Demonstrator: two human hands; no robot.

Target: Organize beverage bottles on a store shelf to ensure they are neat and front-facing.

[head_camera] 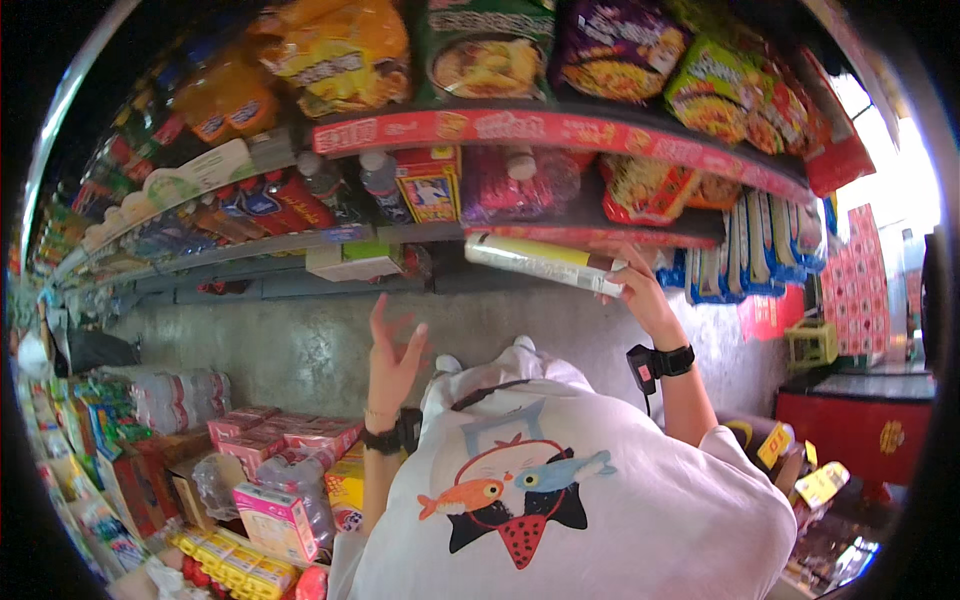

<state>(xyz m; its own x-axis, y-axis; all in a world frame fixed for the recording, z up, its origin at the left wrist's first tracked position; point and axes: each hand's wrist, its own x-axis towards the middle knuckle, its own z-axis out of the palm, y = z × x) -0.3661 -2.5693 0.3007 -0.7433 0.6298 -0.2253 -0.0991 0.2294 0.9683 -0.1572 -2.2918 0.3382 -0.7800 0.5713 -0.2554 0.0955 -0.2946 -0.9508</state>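
My right hand [641, 285] grips one end of a long, rounded package [536, 264] in clear, white and yellow wrapping. The package lies nearly level, in front of the lowest shelf's red-edged strip, tilted slightly down to the right. My left hand [394, 364] hangs over the concrete floor with its fingers apart and nothing in it. Beyond it, a green and white carton [356, 262] sits low by the shelf. Bagged instant noodles [487, 64] stand on the upper shelf, and a pink-purple pack [499, 187] rests on the shelf below.
Blue-and-white packs [739, 259] stand at the right end of the shelf. A small stool [811, 341] and red counter [855, 427] are farther right. Red boxes [281, 435] and bottle packs [180, 397] are stacked behind my left side. A person [86, 349] is at the far left.
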